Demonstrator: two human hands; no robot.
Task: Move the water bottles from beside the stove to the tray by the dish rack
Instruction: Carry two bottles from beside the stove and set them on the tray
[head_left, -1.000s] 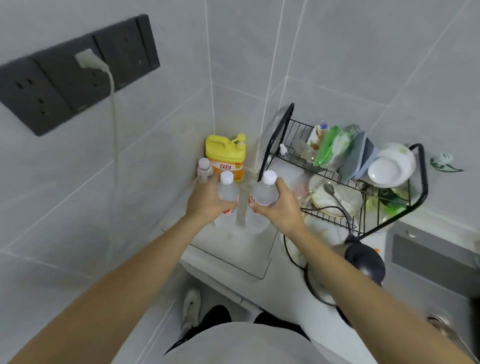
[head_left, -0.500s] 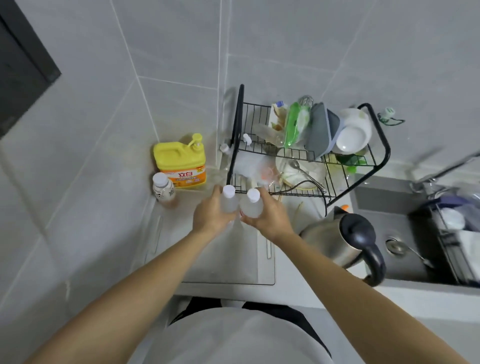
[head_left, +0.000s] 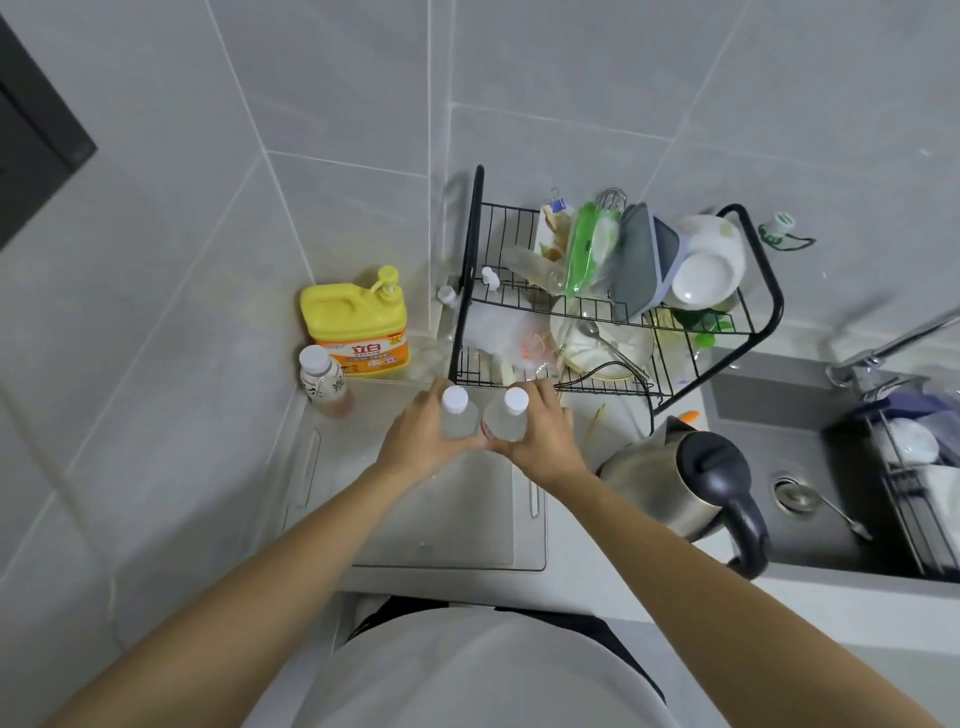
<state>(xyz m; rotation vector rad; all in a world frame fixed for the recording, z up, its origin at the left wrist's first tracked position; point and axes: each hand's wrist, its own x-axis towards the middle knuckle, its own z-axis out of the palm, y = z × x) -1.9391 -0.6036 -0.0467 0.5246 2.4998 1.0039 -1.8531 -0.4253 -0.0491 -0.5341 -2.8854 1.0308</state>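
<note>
Two clear plastic water bottles stand upright side by side, touching or nearly so, over the far end of a pale tray (head_left: 452, 519) set on the worktop. The left bottle (head_left: 458, 418) and the right bottle (head_left: 506, 421) each carry a white screw cap; the right one shows a bit of red label low on its side. Both sit just near of the black wire dish rack (head_left: 613, 306), which holds bowls and plates.
</note>
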